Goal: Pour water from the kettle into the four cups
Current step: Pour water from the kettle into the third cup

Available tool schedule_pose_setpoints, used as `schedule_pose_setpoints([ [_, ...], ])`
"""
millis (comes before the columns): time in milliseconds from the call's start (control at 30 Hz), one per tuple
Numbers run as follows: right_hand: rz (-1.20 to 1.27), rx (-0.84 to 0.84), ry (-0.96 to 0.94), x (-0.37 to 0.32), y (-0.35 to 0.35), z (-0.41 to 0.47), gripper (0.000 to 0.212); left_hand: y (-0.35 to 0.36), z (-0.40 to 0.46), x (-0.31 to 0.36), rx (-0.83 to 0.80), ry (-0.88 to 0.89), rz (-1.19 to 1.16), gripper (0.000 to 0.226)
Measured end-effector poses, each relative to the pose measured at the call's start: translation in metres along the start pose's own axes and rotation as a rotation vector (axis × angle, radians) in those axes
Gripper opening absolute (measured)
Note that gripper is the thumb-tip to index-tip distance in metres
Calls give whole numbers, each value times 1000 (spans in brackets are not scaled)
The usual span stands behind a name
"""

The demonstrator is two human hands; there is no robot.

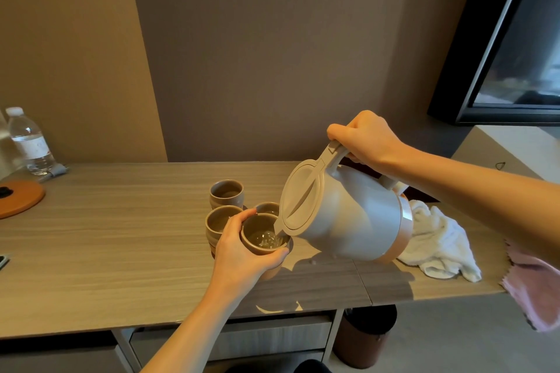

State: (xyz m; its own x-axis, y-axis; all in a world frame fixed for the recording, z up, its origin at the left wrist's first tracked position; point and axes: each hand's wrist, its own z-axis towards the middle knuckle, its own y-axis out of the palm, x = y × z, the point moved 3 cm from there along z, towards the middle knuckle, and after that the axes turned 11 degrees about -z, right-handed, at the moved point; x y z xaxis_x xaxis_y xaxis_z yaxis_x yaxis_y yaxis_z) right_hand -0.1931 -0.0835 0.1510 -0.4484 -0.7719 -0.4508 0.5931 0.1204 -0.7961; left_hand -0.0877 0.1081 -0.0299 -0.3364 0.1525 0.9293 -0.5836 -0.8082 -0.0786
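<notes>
From the head camera, your right hand point(368, 139), right of centre in the frame, is clenched round the handle of the grey electric kettle point(348, 215). The kettle is tipped with its spout down and left, over the brown ceramic cup point(263, 238) that your left hand point(242, 248) grasps round the side, just below centre. Water already shows in this cup, which looks only partly filled, so keep the tilt shallow and the spout just above the rim. Level the kettle before you draw it away, so the last of the stream does not run down the cup wall onto your fingers point(277, 254).

Three more cups stand close behind: one at upper left of the cluster point(226, 192), one just left of the held cup point(219, 219), and one half hidden behind it point(268, 208). I cannot tell how full they are.

For room, the wooden tabletop point(121, 236) lies open toward the left of the frame, with a water bottle point(28, 142) and an orange round tray point(21, 198) well apart at the far left. At the right, a white towel point(439, 239) lies just beside the kettle's base, and a pink cloth point(536, 288) hangs at the table's right edge. The near edge lies low in the frame, below your left forearm.
</notes>
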Motion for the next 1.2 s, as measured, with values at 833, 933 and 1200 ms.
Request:
schedule_pose_setpoints([
  [833,-20,-3,-12,-2,2,-3,46,-1,1,-9,1,4,-3,78],
  [933,-25,2,-11,-1,2,-4,47,-2,0,-10,6,4,4,82],
  [1200,-1,3,14,6,2,-5,48,-1,1,-10,7,-14,1,83],
])
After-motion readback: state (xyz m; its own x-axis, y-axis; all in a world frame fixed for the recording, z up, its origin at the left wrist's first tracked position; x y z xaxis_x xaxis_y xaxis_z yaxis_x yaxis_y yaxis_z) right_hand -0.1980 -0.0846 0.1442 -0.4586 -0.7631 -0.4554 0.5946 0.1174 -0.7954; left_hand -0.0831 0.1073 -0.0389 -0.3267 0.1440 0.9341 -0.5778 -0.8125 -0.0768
